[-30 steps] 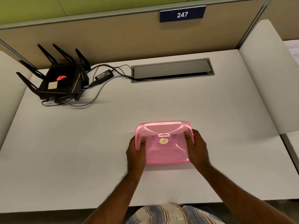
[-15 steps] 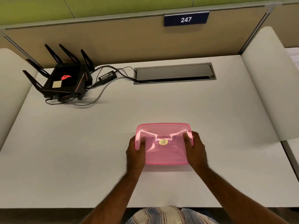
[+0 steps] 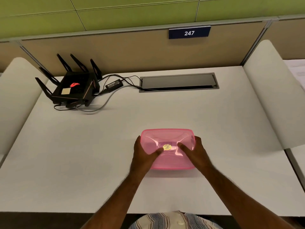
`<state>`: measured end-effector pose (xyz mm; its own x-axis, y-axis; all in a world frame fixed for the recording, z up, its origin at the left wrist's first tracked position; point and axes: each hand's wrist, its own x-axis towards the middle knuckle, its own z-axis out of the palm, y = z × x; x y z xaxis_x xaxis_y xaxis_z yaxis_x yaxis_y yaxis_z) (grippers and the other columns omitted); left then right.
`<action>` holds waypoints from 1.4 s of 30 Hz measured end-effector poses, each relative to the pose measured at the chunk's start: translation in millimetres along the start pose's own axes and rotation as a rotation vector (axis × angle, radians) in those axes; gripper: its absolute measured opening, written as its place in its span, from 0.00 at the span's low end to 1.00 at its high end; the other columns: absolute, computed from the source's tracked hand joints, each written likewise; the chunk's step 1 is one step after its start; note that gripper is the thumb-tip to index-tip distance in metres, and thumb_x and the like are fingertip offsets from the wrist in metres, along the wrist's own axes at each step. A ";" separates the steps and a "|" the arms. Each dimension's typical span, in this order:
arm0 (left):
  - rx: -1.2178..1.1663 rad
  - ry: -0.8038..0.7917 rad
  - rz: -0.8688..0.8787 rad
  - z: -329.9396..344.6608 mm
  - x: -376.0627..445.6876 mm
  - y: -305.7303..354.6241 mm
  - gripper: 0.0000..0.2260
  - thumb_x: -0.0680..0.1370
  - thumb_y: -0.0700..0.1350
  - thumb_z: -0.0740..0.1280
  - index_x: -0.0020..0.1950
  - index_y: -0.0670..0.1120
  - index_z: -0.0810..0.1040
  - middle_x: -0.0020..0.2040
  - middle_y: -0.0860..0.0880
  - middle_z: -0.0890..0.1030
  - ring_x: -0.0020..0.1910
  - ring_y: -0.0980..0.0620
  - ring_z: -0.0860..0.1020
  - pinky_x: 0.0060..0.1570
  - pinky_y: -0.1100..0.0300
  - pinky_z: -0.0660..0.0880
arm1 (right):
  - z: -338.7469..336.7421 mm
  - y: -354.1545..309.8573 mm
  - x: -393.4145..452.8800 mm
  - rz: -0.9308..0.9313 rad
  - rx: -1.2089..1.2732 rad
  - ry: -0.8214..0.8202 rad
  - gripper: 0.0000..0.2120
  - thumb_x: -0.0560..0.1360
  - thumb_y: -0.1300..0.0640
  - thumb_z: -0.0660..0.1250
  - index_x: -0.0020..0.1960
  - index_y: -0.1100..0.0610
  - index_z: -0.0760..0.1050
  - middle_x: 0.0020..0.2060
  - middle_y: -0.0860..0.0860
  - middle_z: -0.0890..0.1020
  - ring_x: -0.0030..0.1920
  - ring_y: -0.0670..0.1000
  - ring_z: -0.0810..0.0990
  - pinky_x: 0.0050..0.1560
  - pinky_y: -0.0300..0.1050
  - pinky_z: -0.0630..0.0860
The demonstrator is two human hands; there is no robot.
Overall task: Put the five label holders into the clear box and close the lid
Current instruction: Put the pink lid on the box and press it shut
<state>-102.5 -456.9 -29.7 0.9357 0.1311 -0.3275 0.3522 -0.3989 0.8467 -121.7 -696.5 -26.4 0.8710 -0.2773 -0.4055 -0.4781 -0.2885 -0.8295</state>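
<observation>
A: How do the hands sit?
B: The left hand (image 3: 143, 154) and right hand (image 3: 196, 152) each clasp one side of the pink lid (image 3: 166, 139), thumbs laid across its top toward the round sticker (image 3: 167, 147)

A: And the count?
B: One box (image 3: 173, 166), lid on, near the front of the worktop (image 3: 82, 154); one router (image 3: 72, 90) far left; label holders not visible

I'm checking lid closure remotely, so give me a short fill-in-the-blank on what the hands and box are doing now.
1. Both thumbs press on the box's ____ lid.
2. The left hand and right hand hold the lid by its ____ ends.
3. The round sticker at the lid's centre is ____.
4. The sign on the partition reads ____.

Missing words: pink; opposite; yellow; 247
</observation>
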 end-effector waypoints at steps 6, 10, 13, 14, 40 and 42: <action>0.065 -0.030 0.026 2.7 -0.7 -0.7 0.61 0.51 0.73 0.79 0.78 0.58 0.56 0.74 0.56 0.66 0.71 0.57 0.68 0.63 0.61 0.68 | -0.2 -3.2 -2.5 -0.007 -0.036 -0.002 0.49 0.57 0.25 0.74 0.70 0.45 0.62 0.59 0.43 0.77 0.56 0.49 0.79 0.54 0.45 0.76; 0.061 -0.028 0.025 1.2 -0.8 1.2 0.60 0.52 0.73 0.79 0.78 0.58 0.56 0.74 0.56 0.65 0.70 0.57 0.68 0.62 0.61 0.67 | -1.0 -2.5 -1.8 -0.010 -0.046 -0.016 0.49 0.58 0.25 0.74 0.71 0.44 0.61 0.61 0.43 0.76 0.59 0.50 0.78 0.57 0.47 0.76; 0.037 -0.026 -0.016 -1.1 0.9 1.6 0.58 0.56 0.70 0.79 0.79 0.56 0.56 0.76 0.54 0.65 0.73 0.53 0.67 0.64 0.61 0.66 | -4.0 -1.4 -1.3 -0.021 -0.005 -0.019 0.46 0.61 0.26 0.74 0.72 0.43 0.61 0.61 0.42 0.76 0.60 0.49 0.78 0.58 0.46 0.75; 0.035 -0.025 -0.037 -2.0 1.0 2.2 0.57 0.56 0.70 0.79 0.79 0.56 0.56 0.76 0.53 0.66 0.73 0.52 0.68 0.64 0.61 0.66 | -4.2 -1.3 -1.4 -0.024 0.014 -0.016 0.45 0.62 0.27 0.74 0.72 0.42 0.61 0.61 0.42 0.77 0.60 0.49 0.78 0.59 0.47 0.76; 0.029 -0.033 -0.053 -10.7 59.9 37.1 0.50 0.59 0.64 0.82 0.75 0.54 0.62 0.69 0.51 0.73 0.65 0.49 0.73 0.58 0.56 0.74 | -1.4 -33.1 58.9 -0.058 -0.008 -0.070 0.41 0.68 0.37 0.76 0.73 0.47 0.60 0.58 0.43 0.76 0.56 0.50 0.77 0.52 0.43 0.72; 0.026 -0.037 -0.049 -10.6 61.4 36.6 0.50 0.59 0.63 0.82 0.74 0.53 0.62 0.68 0.52 0.73 0.63 0.51 0.73 0.57 0.56 0.75 | -0.6 -32.0 59.5 -0.058 -0.013 -0.069 0.41 0.68 0.37 0.76 0.73 0.47 0.60 0.58 0.44 0.76 0.55 0.49 0.77 0.53 0.43 0.72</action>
<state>-31.9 -453.9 -14.4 0.9157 0.1172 -0.3844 0.3967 -0.4164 0.8181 -54.6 -704.4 -23.8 0.9027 -0.1964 -0.3828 -0.4278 -0.3140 -0.8476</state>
